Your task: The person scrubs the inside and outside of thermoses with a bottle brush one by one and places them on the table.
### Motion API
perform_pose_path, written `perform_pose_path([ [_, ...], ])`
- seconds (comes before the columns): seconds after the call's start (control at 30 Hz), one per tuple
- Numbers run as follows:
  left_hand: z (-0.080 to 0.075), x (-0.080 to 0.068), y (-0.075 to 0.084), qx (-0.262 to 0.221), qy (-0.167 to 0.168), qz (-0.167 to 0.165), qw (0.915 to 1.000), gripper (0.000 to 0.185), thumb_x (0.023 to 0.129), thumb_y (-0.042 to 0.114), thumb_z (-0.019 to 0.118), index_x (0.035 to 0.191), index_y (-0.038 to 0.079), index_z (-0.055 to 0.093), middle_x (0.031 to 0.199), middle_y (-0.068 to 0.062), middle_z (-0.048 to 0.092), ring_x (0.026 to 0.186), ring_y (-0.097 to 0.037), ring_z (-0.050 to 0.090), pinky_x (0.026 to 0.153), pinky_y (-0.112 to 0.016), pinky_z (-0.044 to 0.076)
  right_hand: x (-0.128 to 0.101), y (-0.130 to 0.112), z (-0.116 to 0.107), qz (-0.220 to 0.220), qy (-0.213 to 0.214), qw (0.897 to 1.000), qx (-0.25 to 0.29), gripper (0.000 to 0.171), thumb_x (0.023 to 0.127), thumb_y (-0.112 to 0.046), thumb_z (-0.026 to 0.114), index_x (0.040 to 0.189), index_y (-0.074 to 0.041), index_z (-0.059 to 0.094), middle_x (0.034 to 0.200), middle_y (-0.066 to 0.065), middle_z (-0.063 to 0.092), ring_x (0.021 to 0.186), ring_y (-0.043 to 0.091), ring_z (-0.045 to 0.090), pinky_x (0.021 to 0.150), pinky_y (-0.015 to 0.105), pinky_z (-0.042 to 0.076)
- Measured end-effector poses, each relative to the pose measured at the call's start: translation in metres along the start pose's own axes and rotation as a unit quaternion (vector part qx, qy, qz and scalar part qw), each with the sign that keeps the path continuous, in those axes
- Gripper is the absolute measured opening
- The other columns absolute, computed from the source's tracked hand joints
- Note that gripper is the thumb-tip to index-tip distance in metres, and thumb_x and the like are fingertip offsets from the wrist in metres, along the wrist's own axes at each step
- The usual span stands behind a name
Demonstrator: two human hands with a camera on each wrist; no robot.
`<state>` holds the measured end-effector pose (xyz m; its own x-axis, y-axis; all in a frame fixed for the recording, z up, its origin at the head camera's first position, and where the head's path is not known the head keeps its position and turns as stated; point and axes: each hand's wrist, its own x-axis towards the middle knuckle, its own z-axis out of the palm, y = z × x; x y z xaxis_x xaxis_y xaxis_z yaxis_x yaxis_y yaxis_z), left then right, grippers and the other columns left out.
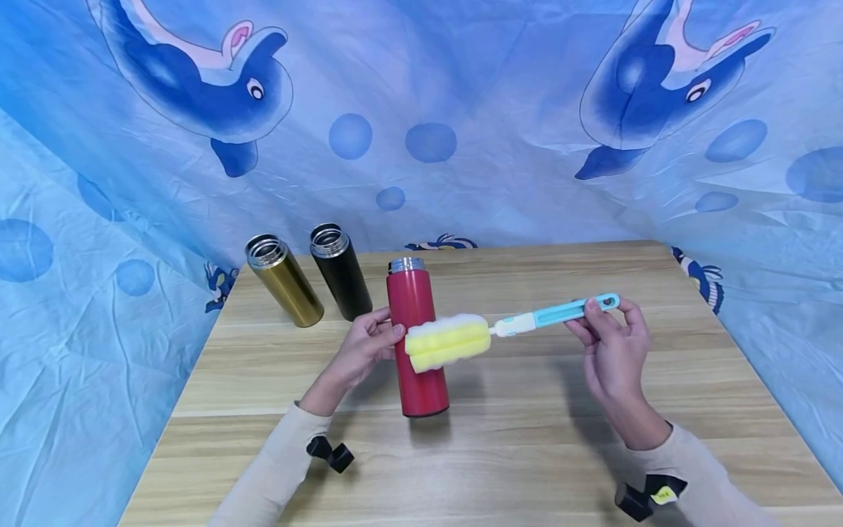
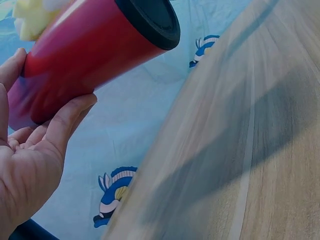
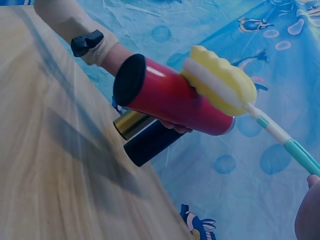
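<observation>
A red thermos bottle (image 1: pixel 413 300) without a lid is held above the table, its steel mouth up and its black base (image 2: pixel 155 20) down. My left hand (image 1: pixel 369 342) grips it from the left side, thumb on the front. By the end of its turquoise and white handle, my right hand (image 1: pixel 614 350) pinches a bottle brush (image 1: pixel 454 340). The brush's yellow and white sponge head (image 3: pixel 220 80) lies across the front of the red bottle; whether they touch, I cannot tell.
A gold bottle (image 1: pixel 290 289) and a black bottle (image 1: pixel 342 274), both lidless, stand upright at the table's back left. The wooden table (image 1: pixel 527 454) ends at a blue dolphin-print cloth (image 1: pixel 500 88) behind and at both sides.
</observation>
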<state>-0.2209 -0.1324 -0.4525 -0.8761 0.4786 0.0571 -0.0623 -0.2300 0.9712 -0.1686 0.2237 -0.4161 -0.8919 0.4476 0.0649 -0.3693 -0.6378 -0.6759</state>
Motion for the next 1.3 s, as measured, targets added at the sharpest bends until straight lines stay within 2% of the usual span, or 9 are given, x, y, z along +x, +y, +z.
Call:
perform_pose_path([
  [0.3,0.000,0.004,0.000,0.001,0.002,-0.003,1.0000,0.062,0.099,0.023,0.067,0.146,-0.009,0.043,0.115,-0.003,0.075,0.099,-0.020,0.075,0.078,-0.040,0.062,-0.016,-0.003,-0.009,0.011,-0.011,1.000,-0.010,0.022,0.093,0.013,0.064,0.109,0.004,0.052,0.084,0.018,0.075,0.068,0.022,0.075,0.065,0.030,0.061],
  [0.5,0.001,0.005,0.002,-0.005,-0.001,0.001,1.0000,0.059,0.099,0.020,0.065,0.145,-0.009,0.042,0.114,-0.004,0.075,0.098,-0.021,0.075,0.079,-0.042,0.062,-0.024,-0.004,-0.016,0.006,-0.049,0.999,0.007,0.018,0.094,0.016,0.059,0.107,0.006,0.053,0.083,0.019,0.075,0.069,0.023,0.076,0.062,0.030,0.061],
  [0.67,0.000,0.006,0.002,0.001,0.011,-0.006,0.9999,0.058,0.099,0.019,0.064,0.146,-0.006,0.042,0.115,-0.005,0.075,0.099,-0.022,0.075,0.080,-0.042,0.062,-0.025,-0.006,-0.017,0.002,-0.070,0.997,0.018,0.017,0.095,0.016,0.056,0.109,0.007,0.052,0.084,0.020,0.075,0.070,0.024,0.076,0.062,0.030,0.061],
  [1.0,0.004,0.004,0.001,0.040,0.031,-0.028,0.9983,0.060,0.096,0.021,0.067,0.147,0.001,0.043,0.122,-0.009,0.072,0.103,-0.024,0.074,0.085,-0.042,0.061,-0.017,-0.007,-0.011,-0.010,-0.035,0.999,0.013,0.024,0.093,0.014,0.062,0.111,0.007,0.050,0.085,0.021,0.075,0.070,0.025,0.076,0.065,0.031,0.061],
  [1.3,0.003,0.002,0.001,0.047,0.033,-0.032,0.9978,0.063,0.094,0.021,0.068,0.148,0.003,0.041,0.119,-0.011,0.073,0.101,-0.022,0.074,0.085,-0.041,0.061,-0.005,-0.006,-0.004,-0.020,-0.026,0.999,0.023,0.027,0.092,0.012,0.065,0.114,0.009,0.049,0.087,0.023,0.074,0.069,0.024,0.075,0.064,0.030,0.061],
])
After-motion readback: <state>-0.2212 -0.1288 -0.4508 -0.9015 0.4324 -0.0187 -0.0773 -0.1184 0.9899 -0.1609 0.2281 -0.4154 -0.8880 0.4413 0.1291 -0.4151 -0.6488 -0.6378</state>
